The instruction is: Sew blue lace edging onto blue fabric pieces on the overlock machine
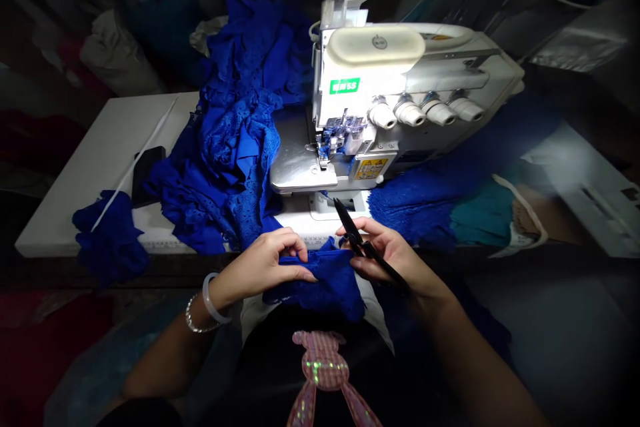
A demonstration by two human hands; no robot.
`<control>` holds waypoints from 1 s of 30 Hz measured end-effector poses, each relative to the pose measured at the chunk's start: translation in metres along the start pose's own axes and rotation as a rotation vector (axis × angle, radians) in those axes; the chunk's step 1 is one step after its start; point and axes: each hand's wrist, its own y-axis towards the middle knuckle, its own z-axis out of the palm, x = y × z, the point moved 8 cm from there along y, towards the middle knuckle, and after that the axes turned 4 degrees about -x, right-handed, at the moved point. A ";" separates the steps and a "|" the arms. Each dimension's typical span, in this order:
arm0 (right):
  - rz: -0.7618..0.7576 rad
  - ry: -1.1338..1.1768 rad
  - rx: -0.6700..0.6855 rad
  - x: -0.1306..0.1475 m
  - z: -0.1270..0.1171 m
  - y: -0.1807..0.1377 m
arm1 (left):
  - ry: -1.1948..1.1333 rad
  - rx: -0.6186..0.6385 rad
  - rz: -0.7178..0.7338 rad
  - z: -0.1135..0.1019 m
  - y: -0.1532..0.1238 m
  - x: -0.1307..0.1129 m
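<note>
In front of the sewing machine, a piece of blue lace fabric [333, 283] hangs over the table's front edge and my lap. My left hand [277, 259] pinches its upper edge between thumb and fingers. A pair of black scissors [356, 230] lies in my right hand [385, 253], blades pointing up and left toward the machine. The fingertips of that hand also touch the fabric's right corner. Just beyond stands the white overlock sewing machine [370, 73], its needle area lit and threaded with blue.
A large heap of blue lace fabric [235, 147] covers the table left of the machine. Farther left are a small blue piece [110, 237], a dark flat object [147, 173] and a white strip [135, 163]. More blue fabric [410, 207] and teal cloth [483, 217] lie to the right.
</note>
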 end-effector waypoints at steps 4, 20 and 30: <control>0.000 -0.028 -0.033 0.000 -0.003 -0.003 | -0.037 -0.019 0.035 -0.003 -0.001 -0.001; -0.209 -0.170 -0.195 0.008 0.003 -0.013 | -0.471 -0.004 -0.134 0.005 0.000 0.007; -0.085 -0.476 0.121 0.022 0.019 -0.053 | -0.594 -0.113 -0.262 0.002 0.004 0.022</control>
